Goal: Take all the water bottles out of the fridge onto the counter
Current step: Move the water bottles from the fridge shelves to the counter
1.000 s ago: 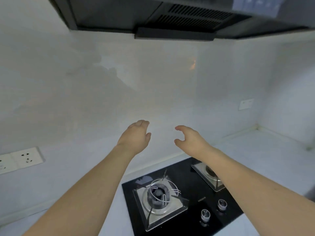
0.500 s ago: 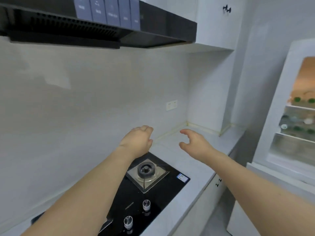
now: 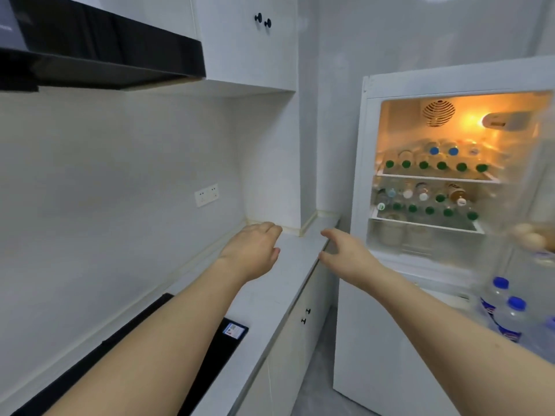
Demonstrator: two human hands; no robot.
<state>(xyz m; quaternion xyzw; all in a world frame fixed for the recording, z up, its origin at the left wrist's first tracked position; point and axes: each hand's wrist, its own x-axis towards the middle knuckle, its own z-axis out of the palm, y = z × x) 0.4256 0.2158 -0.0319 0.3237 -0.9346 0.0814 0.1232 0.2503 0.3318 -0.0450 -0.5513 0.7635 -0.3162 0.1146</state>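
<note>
Overhead, both arms reached forward above the table [image 3: 279, 283]; left hand [image 3: 255, 253] and right hand [image 3: 348, 253] empty, fingers loosely curled, holding nothing. Fridge [image 3: 450, 187] stood open, lit inside. Water bottles [image 3: 432, 163] lay in rows on two shelves, mostly green-capped, some blue; blue-capped bottles [image 3: 507, 313] stood in the door.

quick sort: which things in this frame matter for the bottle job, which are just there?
Job:
fridge, open
bottles on the upper shelf
bottles on the lower shelf
blue-capped bottles in the door
counter
left hand and right hand, both empty

Just there:
hob
range hood
wall socket
upper cabinet
eggs in the door
</note>
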